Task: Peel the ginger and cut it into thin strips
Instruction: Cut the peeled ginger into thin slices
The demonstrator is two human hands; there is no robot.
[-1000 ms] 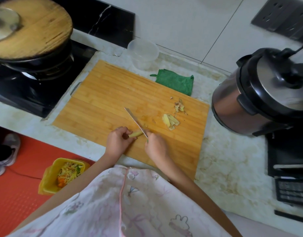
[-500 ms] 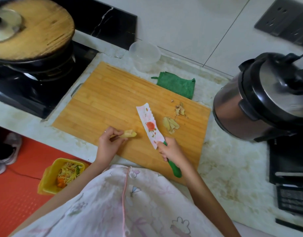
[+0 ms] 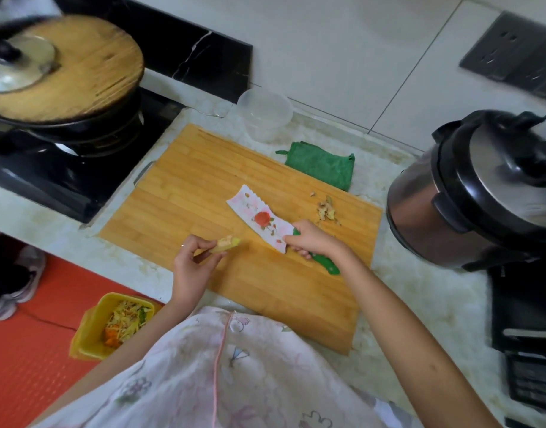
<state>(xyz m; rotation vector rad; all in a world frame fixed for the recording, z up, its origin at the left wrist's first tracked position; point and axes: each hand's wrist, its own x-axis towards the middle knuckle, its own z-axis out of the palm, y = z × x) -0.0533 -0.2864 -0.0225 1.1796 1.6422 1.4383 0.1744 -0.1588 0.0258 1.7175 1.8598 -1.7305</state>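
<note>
The cutting board [image 3: 204,180] lies askew on the pale marbled desk [image 3: 420,304], its long edges running from far-left to near-right. The left grip [image 3: 193,264], a bare hand, hangs over the board's near-left edge and pinches the ginger [image 3: 227,244] between thumb and fingertips. The piece is small and yellowish, and it pokes in toward the board's middle. Whether it touches the wood cannot be told.

The right grip [image 3: 312,240] is clenched round the green handle of the knife [image 3: 261,222] over the middle of the board. The flowered blade shows its flat face upward and points to the board's far-left. A strip of bare wood separates the blade from the ginger. More bare wood spreads across the board's far-left half and along its near-right end.

A small heap of peelings [image 3: 325,210] sits near the board's right edge, just beyond the right grip. A green cloth [image 3: 322,168] lies on the desk against the board's far edge, and a clear plastic tub [image 3: 265,115] stands off the far corner.

A pressure cooker [image 3: 469,193] stands close beside the board's right edge, leaving only a narrow band of desk between them. The black stove [image 3: 65,180] runs along the left edge, also close. A yellow bin [image 3: 111,322] of scraps sits on the floor below the near-left edge.
</note>
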